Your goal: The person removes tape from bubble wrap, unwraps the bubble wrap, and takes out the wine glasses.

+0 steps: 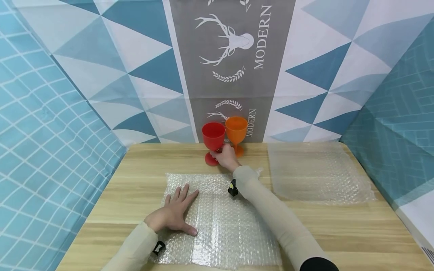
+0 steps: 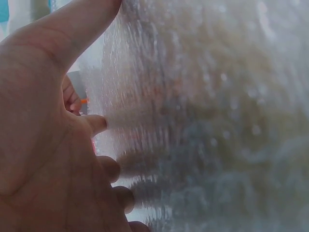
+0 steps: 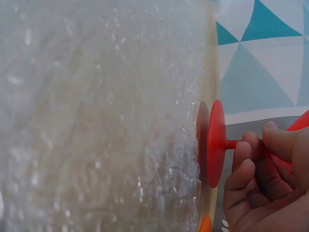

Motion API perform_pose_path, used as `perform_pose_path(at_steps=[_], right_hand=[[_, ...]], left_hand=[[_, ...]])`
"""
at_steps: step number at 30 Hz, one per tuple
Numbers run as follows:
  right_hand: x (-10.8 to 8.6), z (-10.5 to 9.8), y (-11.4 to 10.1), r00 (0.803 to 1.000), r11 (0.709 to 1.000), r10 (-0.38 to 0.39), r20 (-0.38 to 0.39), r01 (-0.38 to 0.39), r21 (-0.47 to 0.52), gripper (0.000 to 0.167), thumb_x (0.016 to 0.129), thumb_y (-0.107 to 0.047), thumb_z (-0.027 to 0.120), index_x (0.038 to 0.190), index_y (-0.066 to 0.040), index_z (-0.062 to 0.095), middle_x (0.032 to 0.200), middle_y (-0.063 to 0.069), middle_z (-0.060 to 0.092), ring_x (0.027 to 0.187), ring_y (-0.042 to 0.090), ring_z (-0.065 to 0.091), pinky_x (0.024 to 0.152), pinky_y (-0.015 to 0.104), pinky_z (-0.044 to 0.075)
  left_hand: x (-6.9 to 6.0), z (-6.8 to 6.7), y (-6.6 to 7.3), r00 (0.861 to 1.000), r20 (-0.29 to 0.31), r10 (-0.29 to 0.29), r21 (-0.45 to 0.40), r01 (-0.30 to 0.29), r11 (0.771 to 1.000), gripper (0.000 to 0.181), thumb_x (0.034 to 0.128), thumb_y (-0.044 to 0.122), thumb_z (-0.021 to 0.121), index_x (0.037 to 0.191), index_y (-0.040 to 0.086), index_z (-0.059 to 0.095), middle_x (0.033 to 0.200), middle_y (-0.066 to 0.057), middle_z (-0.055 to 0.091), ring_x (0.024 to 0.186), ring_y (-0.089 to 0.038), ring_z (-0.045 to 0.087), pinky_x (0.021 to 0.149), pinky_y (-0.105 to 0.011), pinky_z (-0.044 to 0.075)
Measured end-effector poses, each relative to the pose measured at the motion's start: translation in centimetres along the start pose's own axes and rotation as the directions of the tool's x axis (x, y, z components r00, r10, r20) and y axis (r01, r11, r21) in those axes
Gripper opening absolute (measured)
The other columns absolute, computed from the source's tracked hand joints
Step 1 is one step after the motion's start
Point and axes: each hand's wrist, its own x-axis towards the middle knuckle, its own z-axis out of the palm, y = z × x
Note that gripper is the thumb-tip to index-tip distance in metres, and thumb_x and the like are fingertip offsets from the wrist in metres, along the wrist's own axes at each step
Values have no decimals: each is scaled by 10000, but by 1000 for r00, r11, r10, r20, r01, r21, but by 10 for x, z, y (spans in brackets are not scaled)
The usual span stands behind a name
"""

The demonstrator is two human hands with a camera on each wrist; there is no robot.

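Note:
At the back of the table, my right hand (image 1: 228,157) pinches the stem of a red goblet (image 1: 213,136). In the right wrist view the fingers and thumb of that hand (image 3: 270,176) curl round the thin stem, just above the goblet's round base (image 3: 217,144). Just right of it stands an orange goblet (image 1: 236,128), partly behind my hand. My left hand (image 1: 175,212) lies with spread fingers on the left part of a sheet of bubble wrap (image 1: 223,222). From the left wrist view, its fingertips (image 2: 108,168) touch the wrap.
A second piece of bubble wrap (image 1: 318,173) lies at the right rear of the wooden table (image 1: 135,188). Behind the goblets hangs a patterned cloth (image 1: 234,75). A blue checked sheet (image 1: 51,150) borders the left side.

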Motion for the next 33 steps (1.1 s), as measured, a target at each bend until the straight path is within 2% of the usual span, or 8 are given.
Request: perform_pose_path(at_steps=[6,10,22,25,30,33], right_hand=[[-1,3,3,1000,999,-26,0,26,27,212,944,-157,758,1129,-67,706,1037,90,766,955,271,672,969,418,571],[0,4,6,999,999,-35,-16,35,8,194,941,-162,763,1103,-64,718,1009,87,771,937,256,678,958,408,575],[3,4,11,998,998,-59,-18,59,-21,210,935,-185,775,1101,-66,729,961,87,770,867,249,688,852,364,607],[3,3,12,999,999,-42,-13,42,-23,207,943,-192,766,1102,-65,731,958,84,768,839,230,683,826,338,605],[2,3,12,998,999,50,46,-50,-18,200,975,-191,725,1119,-53,738,959,79,761,750,195,670,730,270,577],[3,4,12,995,997,70,77,-68,-23,220,991,-191,701,1148,-40,731,988,84,759,733,188,667,701,246,558]], left_hand=[[-1,1,0,1000,1,-6,-1,6,1000,1373,596,681,889,1657,181,175,1705,-256,-56,1548,-542,-31,1178,-785,41],[0,1,-1,1000,-2,-6,-6,6,1000,1367,600,673,893,1656,181,179,1707,-254,-53,1549,-539,-31,1180,-784,39],[1,-1,0,1000,6,0,-21,0,1000,1358,607,664,897,1657,187,178,1709,-253,-60,1550,-540,-37,1177,-789,33],[0,-1,2,1000,10,1,-22,0,1000,1362,610,659,900,1657,182,172,1708,-253,-66,1551,-539,-35,1176,-791,37],[-2,-1,2,1000,2,13,-25,-13,1000,1365,609,647,906,1653,153,178,1701,-275,-55,1543,-558,-25,1162,-805,41],[-1,-1,1,1000,-1,13,-25,-13,1000,1362,610,651,903,1654,158,182,1701,-274,-57,1542,-558,-29,1162,-806,37]])
